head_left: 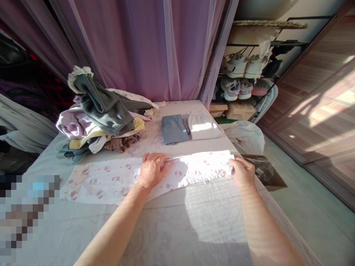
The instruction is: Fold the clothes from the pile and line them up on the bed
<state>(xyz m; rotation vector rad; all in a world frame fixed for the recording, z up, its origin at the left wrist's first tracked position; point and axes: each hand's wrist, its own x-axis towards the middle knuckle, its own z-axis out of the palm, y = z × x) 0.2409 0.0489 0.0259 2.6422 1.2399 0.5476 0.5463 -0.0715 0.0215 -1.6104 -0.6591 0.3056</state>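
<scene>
Head view: printed white garment [102,184] spread flat, both hands on it.
Clothes pile [97,125] is heaped at far left; left hand [151,170] is held open, palm down on the garment's upper edge; right hand [242,171] is curled, that edge gripped by the fingers. Folded blue-grey garment [173,128] and folded white garment [203,126] are laid beyond, on a sheet-covered surface [194,218].

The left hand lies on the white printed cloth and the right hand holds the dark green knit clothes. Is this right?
No: the head view shows the right hand holding the right end of the white printed cloth, not the dark green knit clothes. The left hand does lie on that cloth.
</scene>
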